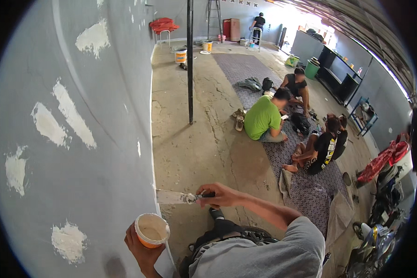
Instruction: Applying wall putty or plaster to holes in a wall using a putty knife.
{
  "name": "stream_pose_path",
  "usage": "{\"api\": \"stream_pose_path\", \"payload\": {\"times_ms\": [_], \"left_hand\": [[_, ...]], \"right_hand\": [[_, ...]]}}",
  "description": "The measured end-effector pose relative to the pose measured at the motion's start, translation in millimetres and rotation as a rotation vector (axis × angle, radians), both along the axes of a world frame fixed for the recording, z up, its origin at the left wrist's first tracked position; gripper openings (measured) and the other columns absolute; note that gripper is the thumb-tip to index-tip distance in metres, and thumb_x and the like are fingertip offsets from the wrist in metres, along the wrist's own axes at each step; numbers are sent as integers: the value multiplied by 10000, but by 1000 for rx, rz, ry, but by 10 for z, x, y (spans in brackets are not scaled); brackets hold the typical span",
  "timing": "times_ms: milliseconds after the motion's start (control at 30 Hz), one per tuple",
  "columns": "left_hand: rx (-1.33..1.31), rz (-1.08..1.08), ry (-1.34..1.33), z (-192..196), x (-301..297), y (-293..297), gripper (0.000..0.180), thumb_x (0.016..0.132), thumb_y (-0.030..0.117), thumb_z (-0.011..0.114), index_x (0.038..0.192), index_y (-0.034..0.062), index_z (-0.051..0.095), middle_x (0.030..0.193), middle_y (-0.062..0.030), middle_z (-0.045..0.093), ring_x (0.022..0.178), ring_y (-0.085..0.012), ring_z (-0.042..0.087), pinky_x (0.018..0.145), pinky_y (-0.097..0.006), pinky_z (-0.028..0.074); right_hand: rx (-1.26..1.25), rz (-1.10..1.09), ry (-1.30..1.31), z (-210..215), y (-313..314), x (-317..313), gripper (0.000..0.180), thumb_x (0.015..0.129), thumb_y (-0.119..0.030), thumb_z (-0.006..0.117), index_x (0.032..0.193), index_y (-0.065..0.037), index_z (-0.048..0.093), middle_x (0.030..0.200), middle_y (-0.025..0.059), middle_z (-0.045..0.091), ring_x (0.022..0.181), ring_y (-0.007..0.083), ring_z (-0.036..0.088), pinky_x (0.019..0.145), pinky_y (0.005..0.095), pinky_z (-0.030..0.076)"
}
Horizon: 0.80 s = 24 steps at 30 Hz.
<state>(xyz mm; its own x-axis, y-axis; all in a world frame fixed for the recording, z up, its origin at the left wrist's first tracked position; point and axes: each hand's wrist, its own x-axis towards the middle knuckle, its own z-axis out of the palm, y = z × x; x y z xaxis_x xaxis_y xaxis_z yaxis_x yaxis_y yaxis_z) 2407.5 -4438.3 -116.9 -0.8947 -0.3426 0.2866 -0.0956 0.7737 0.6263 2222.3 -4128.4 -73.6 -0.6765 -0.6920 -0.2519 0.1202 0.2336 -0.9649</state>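
My left hand (141,250) grips a small orange-and-white tub (149,242) from below and the side, close to the grey wall (106,185). Off-white putty coats the inside of the tub, whose mouth faces up. In my right hand (221,194) is a putty knife (172,197) with a dark handle. Its wide flat blade points left toward the wall, above and beyond the tub, and whitish paste clings near the handle end. Whether the blade tip touches the wall I cannot tell. Rough white putty patches (68,242) mark the wall on my left.
A thin black post (190,69) rises from the cracked concrete floor (190,153). Several people sit on a patterned mat (275,157) to the right; another person (258,28) stands far back. Buckets (180,56) and a ladder (214,18) are at the back, motorcycles (375,245) at lower right.
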Motion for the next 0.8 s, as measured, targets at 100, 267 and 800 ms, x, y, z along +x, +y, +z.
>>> {"api": "stream_pose_path", "payload": {"times_ms": [100, 267, 800], "left_hand": [[-6, -77, 16, -90, -113, -7, 1089, 396, 182, 903, 1401, 126, 491, 1338, -103, 573, 1253, -343, 547, 1091, -520, 388], [3, -75, -3, -57, -174, 121, 1075, 408, 188, 906, 1398, 130, 491, 1338, -99, 574, 1269, -340, 541, 1099, -519, 383], [-56, 32, 63, 246, -731, 459, 1101, 449, 186, 947, 1437, 94, 472, 1414, -113, 549, 1351, -363, 468, 1128, -531, 378]], "right_hand": [[-30, -24, -60, -134, 197, 74, 401, 967, -237, 759, 1231, 23, 607, 820, 32, 699, 572, 74, 545, 515, 274, 430], [-117, -34, -17, -169, 397, 99, 408, 960, -202, 767, 1246, 41, 606, 802, 15, 648, 614, 82, 575, 552, 271, 460], [-490, -485, 103, 134, 677, -688, 227, 898, -4, 753, 1085, 37, 630, 843, 127, 719, 646, 180, 699, 525, 311, 554]]}}
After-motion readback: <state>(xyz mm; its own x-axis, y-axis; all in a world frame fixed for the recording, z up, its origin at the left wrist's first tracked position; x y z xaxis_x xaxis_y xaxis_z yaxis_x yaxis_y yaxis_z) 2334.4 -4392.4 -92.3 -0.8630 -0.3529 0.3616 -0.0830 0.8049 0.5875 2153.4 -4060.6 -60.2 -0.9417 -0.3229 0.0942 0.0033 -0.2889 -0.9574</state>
